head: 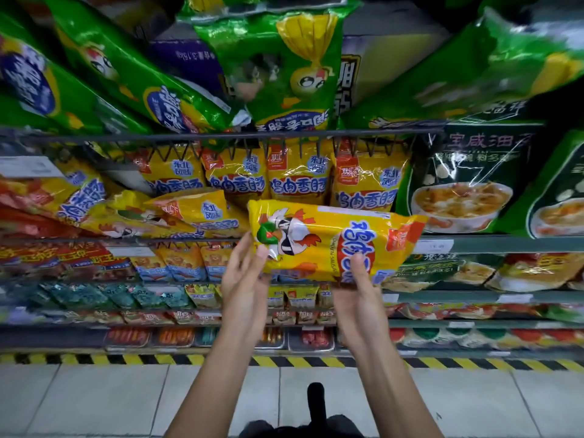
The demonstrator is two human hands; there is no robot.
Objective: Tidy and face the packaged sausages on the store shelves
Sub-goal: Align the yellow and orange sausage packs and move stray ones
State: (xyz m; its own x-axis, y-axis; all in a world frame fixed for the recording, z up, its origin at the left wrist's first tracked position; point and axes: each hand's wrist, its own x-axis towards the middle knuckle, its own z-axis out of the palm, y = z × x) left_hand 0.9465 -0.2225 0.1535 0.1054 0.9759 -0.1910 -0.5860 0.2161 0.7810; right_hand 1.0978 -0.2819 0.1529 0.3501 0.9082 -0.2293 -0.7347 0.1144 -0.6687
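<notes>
A yellow sausage pack (328,238) with a cartoon rooster lies sideways in the air in front of the middle shelf. My left hand (245,279) grips its left end from below. My right hand (360,289) holds its lower right part, thumb on the front. Behind it, a row of yellow sausage packs (297,172) stands upright on the shelf. To the left, more yellow packs (189,213) lie toppled and slanted. Green sausage packs (275,67) lean untidily on the shelf above.
A wire shelf rail (221,135) runs across above the yellow packs. Dark green soup packs (467,181) fill the right side. Lower shelves hold red and small yellow packs (177,260). A yellow-black strip (94,359) marks the shelf base above the tiled floor (110,403).
</notes>
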